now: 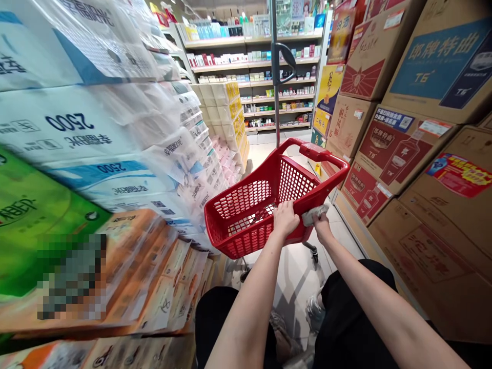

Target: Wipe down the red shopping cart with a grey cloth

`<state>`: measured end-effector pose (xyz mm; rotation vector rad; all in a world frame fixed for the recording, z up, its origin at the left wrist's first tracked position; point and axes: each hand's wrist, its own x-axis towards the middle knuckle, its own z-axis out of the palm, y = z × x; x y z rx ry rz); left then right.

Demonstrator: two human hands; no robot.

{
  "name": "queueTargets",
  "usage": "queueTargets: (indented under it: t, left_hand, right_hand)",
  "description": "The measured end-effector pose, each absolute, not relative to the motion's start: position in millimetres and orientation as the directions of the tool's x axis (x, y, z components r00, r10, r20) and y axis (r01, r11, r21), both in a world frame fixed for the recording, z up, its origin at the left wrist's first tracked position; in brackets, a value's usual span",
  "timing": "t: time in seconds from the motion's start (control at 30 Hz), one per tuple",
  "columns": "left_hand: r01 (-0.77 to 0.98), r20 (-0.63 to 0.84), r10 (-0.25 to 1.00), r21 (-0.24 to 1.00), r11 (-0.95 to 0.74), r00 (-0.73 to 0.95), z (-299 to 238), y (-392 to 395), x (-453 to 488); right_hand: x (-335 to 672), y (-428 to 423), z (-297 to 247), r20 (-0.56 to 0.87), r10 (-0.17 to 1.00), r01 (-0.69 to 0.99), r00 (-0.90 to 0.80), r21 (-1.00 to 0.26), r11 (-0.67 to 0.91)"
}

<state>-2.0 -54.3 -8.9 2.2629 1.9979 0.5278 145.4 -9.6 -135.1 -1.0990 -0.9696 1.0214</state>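
While both arms reach forward from the bottom of the view, left hand (286, 218) is closed over the near rim of a red plastic shopping basket (240, 205), fingers curled across it. Right hand (321, 225) is closed on a grey-white wad (315, 215) pressed against the same rim, just beside the left hand; cloth or packet, can't tell which. Basket is at 12 o'clock, close in front of the person, on a caster (311, 251) at about 1 o'clock from its near side. Red grip bar (317, 152) spans the far end. Metal pole (274, 66) with a black curved fitting (284, 61) rises behind the basket; can't tell if they are joined.

Pale tile floor (295, 277) runs ahead. Plastic-wrapped tissue packs (69, 123) printed "2500" are stacked high at 9 o'clock, with a yellow-and-cream stack (226, 97) at 11. Liquor cartons (423, 169) marked T6 are stacked at 3 o'clock. Store shelves (249, 66) of boxed goods stand well ahead at 12. Person's black shorts (346, 307) and a sneaker (315, 312) show at 6 o'clock.
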Motion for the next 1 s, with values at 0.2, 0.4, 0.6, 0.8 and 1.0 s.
queueTargets:
  t: [0.2, 0.4, 0.6, 0.8, 1.0]
  left_hand:
    - [0.948, 0.186, 0.979, 0.287, -0.138, 0.086, -4.6, -54.6, -1.2]
    - [0.946, 0.168, 0.981, 0.290, -0.148, 0.102, -1.4, -58.6, -3.5]
    - [0.939, 0.169, 0.978, 0.300, -0.168, 0.121, -3.3, -55.2, -7.2]
    - [0.940, 0.177, 0.977, 0.294, -0.172, 0.124, -2.3, -55.1, -8.2]
    - [0.927, 0.115, 0.971, 0.295, -0.234, 0.209, 8.1, -68.6, -49.1]
  right_hand:
    - [172.9, -1.5, -37.9, 0.363, 0.877, 0.443, 0.314, -0.874, 0.203]
    - [194.7, 3.7, 14.0, 0.688, 0.724, 0.849, 0.060, -0.416, 0.325]
    - [210.2, 20.8, 33.2, 0.572, 0.639, 0.821, -0.514, 0.112, 0.560]
    - [220.0, 43.4, 43.4, 0.374, 0.599, 0.692, -0.708, 0.203, 0.692]
    - [230.3, 44.2, 45.7, 0.351, 0.566, 0.661, -0.746, 0.281, 0.696]
